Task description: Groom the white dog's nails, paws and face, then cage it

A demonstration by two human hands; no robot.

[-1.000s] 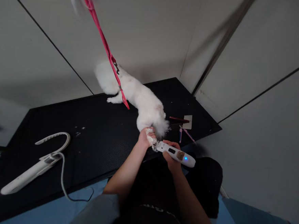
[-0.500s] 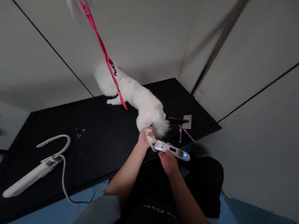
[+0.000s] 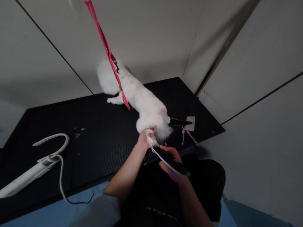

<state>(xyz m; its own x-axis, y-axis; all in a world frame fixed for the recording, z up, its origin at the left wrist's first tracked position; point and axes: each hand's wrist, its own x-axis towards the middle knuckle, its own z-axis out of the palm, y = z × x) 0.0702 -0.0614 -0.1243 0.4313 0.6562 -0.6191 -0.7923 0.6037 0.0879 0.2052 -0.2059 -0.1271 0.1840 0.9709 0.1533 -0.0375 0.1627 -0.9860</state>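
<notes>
A fluffy white dog (image 3: pixel 151 103) lies on the black grooming table (image 3: pixel 99 151), its head toward the far left and its rear toward me. My left hand (image 3: pixel 143 139) is closed around one of its hind paws (image 3: pixel 151 138). In my right hand (image 3: pixel 175 165) is a pet hair clipper (image 3: pixel 171 161), turned so that its black side faces up. The clipper's head end meets the paw beside my left fingers; exact contact there cannot be made out. Loose tufts of white hair cling around the paw.
A red strap (image 3: pixel 102 39) with a dark hook hangs over the dog's shoulders. Pink-handled scissors (image 3: pixel 187 134), a dark red tool (image 3: pixel 180 120) and a pale card (image 3: pixel 190 123) lie at right. A white curved device (image 3: pixel 30 177) with a cable rests at left, near hair scraps (image 3: pixel 78 132).
My right hand has rolled the clipper over, from its white face with a blue light to its black side. The paw stays in my left hand. The view has shifted slightly.
</notes>
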